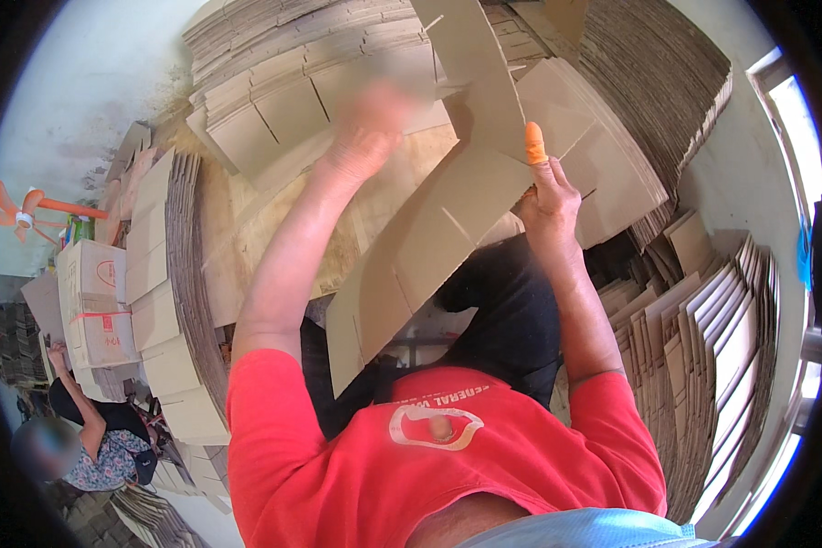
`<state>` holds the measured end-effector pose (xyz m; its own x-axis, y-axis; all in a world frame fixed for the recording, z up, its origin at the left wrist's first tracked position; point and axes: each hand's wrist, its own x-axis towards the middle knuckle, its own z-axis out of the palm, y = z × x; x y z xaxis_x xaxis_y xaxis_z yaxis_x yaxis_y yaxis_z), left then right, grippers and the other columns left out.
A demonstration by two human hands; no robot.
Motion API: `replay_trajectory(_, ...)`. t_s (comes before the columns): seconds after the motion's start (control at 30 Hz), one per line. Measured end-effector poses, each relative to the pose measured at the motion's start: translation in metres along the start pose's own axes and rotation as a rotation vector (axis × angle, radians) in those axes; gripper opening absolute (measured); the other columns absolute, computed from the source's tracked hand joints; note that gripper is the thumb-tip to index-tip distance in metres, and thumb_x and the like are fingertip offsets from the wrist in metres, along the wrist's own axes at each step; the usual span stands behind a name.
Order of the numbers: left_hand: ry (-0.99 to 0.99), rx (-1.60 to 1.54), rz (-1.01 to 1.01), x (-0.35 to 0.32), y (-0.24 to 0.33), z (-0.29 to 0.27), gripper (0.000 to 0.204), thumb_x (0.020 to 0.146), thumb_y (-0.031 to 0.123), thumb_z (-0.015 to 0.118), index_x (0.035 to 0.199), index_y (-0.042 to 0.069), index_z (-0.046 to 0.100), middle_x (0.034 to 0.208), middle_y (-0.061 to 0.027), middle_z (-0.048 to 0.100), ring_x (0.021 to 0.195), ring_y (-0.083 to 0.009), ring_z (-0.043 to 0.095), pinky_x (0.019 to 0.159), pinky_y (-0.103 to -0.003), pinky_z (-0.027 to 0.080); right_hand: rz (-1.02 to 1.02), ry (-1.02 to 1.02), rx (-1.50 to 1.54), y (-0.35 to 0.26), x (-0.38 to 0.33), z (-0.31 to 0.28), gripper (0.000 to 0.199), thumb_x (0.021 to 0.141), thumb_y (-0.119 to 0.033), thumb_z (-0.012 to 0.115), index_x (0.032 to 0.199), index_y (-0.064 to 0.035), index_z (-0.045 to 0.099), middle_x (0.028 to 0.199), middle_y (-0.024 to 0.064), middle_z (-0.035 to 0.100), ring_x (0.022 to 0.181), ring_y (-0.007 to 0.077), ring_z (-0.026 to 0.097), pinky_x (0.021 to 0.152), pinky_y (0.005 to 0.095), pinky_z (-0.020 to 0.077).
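A long brown cardboard sheet [429, 237] with short slits runs from the top of the view down toward my lap, and it looks bent or overlapped near its upper part. My right hand [550, 201] grips its right edge, the thumb lying on top. An orange finger cover [535, 143] sits on that thumb. To the left, my left hand [370, 128] is over the near side of a stack of slotted cardboard sheets [274, 105]. Its fingers are blurred, so I cannot tell whether they hold anything.
A wooden board [247, 219] lies under the stacks. More cardboard piles stand at far right [653, 82], lower right [703, 338] and left [160, 301]. A taped carton [96, 301] and an orange fan [23, 215] are at left. Another person [110, 457] sits at lower left.
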<state>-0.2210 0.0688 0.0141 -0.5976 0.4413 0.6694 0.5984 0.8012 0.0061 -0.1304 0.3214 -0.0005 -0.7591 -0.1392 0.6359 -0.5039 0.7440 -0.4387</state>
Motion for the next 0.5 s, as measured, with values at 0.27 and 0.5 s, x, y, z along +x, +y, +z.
replay_trajectory(0.27,-0.059,0.009,0.018,0.011,0.004,0.0,0.011,0.068,-0.007,0.057,0.076,0.0,0.061,0.069,-0.0094,0.059,0.074,-0.0262,0.057,0.061,-0.037,0.049,-0.008,0.018,0.012,-0.006,-0.001,-0.007,0.078,0.06,0.016,0.059,0.133,-0.0093,0.049,0.091,0.0146,0.058,0.076,0.0324,0.061,0.065,0.0386,0.0527)
replay_trajectory(0.5,0.025,-0.303,0.078,0.022,0.032,-0.015,0.007,0.071,-0.003,0.061,0.075,0.003,0.059,0.071,-0.0073,0.058,0.073,-0.0263,0.055,0.061,-0.036,0.048,0.068,-0.158,-0.076,0.018,-0.008,0.009,0.086,0.063,0.007,0.067,0.142,-0.0118,0.038,0.093,0.014,0.058,0.078,0.0332,0.062,0.065,0.0407,0.0529)
